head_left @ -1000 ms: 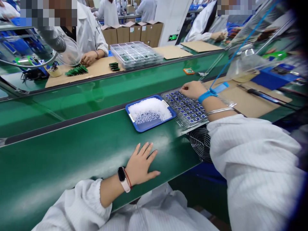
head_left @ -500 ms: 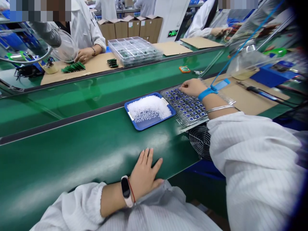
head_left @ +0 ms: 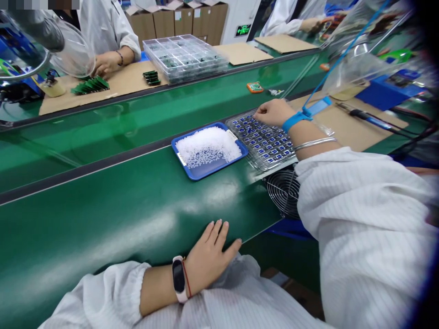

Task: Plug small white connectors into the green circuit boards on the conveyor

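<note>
Right of centre, the right hand [head_left: 274,113] rests with fingers curled over the far end of the clear tray of small blue parts [head_left: 265,145]; whether they pinch a part cannot be told. Just left lies a blue tray of white pellets [head_left: 208,149]. At bottom centre the left hand [head_left: 211,256] lies flat, fingers spread, on the green table edge [head_left: 130,214].

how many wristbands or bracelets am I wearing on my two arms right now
4. Left wrist: a white smart band and a thin red cord. Right wrist: a blue strap and a silver bangle. Sleeves may hide more.
</note>
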`<move>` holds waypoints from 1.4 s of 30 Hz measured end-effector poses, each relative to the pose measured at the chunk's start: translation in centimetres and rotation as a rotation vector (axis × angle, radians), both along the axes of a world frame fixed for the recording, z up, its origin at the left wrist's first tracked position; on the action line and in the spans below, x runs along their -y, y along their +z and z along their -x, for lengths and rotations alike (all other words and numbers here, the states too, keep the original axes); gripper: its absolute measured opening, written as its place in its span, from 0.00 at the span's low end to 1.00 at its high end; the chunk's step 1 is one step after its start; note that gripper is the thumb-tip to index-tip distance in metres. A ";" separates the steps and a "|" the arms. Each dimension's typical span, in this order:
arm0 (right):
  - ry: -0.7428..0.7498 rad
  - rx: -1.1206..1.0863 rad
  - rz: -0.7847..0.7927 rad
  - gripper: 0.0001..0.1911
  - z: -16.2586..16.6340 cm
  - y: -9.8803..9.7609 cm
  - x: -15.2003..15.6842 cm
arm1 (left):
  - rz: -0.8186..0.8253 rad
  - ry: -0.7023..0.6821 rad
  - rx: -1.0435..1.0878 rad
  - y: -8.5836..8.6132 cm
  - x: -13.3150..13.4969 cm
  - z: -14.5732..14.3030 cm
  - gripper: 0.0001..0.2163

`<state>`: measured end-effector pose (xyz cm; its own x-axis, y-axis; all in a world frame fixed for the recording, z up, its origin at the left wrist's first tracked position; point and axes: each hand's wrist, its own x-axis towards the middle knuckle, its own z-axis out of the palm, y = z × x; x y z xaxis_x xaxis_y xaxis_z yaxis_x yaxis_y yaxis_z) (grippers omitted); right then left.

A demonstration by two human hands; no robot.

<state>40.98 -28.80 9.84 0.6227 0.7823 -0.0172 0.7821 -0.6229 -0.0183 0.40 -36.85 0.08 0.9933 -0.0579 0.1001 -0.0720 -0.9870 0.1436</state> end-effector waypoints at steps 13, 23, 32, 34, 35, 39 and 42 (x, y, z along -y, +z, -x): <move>0.005 -0.024 -0.014 0.17 -0.1 -0.1 0.2 | 0.167 0.064 -0.103 -0.3 -3.1 -1.3 0.37; 0.027 -0.039 -0.031 0.17 -0.1 -0.1 0.3 | 0.099 0.083 -0.072 0.3 -2.8 -1.5 0.35; 0.027 -0.023 -0.014 0.17 -0.2 0.0 0.4 | 0.057 0.088 -0.067 0.3 -2.5 -1.5 0.36; 0.029 -0.016 -0.019 0.17 -0.1 0.2 0.5 | 0.056 0.092 -0.058 0.3 -2.5 -1.5 0.36; 0.026 -0.015 -0.022 0.17 -0.1 0.2 0.5 | 0.058 0.091 -0.055 0.2 -2.5 -1.5 0.36; 0.013 -0.001 -0.049 0.17 0.0 0.3 0.6 | 0.067 0.083 -0.051 0.1 -2.5 -1.4 0.34; 0.011 0.003 -0.087 0.17 0.1 0.4 0.6 | 0.070 0.081 -0.051 0.1 -2.6 -1.4 0.33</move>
<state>40.90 -29.38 10.21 0.6139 0.7876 0.0532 0.7891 -0.6103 -0.0701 1.82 -34.30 0.15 0.9983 0.0284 0.0499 0.0171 -0.9766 0.2143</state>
